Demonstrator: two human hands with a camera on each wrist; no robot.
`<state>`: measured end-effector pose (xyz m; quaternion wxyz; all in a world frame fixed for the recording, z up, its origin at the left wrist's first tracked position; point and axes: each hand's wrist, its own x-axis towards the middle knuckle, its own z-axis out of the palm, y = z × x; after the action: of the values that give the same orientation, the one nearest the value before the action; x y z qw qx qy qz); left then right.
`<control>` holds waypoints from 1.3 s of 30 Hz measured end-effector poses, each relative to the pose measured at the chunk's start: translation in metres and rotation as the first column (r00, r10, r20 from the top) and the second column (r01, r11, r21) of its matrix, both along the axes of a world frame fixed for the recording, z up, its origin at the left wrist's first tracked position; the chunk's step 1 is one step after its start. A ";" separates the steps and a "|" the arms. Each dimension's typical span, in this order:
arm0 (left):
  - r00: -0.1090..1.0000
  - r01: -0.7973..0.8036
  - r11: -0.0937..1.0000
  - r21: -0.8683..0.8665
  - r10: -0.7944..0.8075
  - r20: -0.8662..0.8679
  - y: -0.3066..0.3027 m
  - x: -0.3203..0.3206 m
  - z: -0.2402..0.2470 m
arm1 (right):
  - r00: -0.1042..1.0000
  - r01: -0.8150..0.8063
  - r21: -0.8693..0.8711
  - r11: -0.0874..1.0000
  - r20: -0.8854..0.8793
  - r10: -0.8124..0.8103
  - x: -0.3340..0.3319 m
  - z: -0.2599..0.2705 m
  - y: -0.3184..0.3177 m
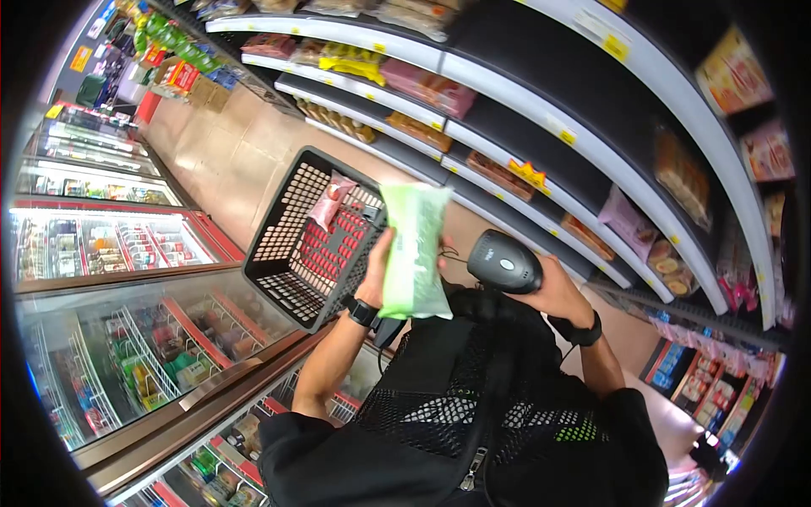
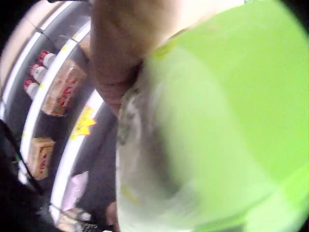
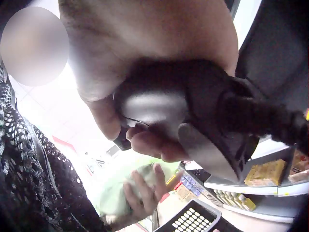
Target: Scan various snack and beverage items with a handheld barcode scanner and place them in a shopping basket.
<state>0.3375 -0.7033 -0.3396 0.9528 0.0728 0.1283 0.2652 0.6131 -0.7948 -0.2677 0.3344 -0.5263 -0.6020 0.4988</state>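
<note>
My left hand [image 1: 374,272] holds a puffy light-green plastic bag [image 1: 414,253] upright in front of my chest. In the right wrist view its fingers [image 3: 140,186] spread across the back of the bag. The same bag fills most of the left wrist view, blurred, and its contents are hidden. To the right, my right hand [image 1: 553,289] grips a black handheld barcode scanner [image 1: 498,260] with its head turned toward the bag. Fingers curl round the scanner's handle in the right wrist view. A black shopping basket [image 1: 306,160] stands just beyond my left hand, with a pink packet [image 1: 330,201] inside.
Shelves [image 1: 507,80] with packaged breads and snacks curve along the far and right side. On the left are glass-topped freezers [image 1: 144,338] full of packets. A tiled aisle floor [image 1: 224,139] runs between them toward stacked boxes [image 1: 179,78].
</note>
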 end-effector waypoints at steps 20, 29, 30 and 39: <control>0.028 0.761 0.505 0.407 0.602 -0.798 0.163 -0.233 -0.237 | 0.961 0.271 -0.228 0.935 0.125 -0.247 -0.109 -0.026 0.053; -0.328 0.783 0.536 0.316 0.787 -0.523 0.174 -0.162 -0.297 | 0.915 0.394 -0.480 0.784 0.282 -0.287 -0.116 -0.028 0.052; -0.322 0.798 0.485 0.358 0.845 -0.427 0.173 -0.158 -0.300 | 0.919 0.386 -0.495 0.778 0.284 -0.275 -0.114 -0.029 0.051; -0.466 0.788 0.616 -0.005 0.591 -0.659 0.151 -0.180 -0.315 | 0.925 0.376 -0.538 0.754 0.258 -0.278 -0.114 -0.032 0.063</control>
<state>0.1579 -0.5526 -0.6549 0.2041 0.6564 0.7225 -0.0741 0.4991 -0.7317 -0.2995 0.1908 -0.7385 -0.3452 0.5468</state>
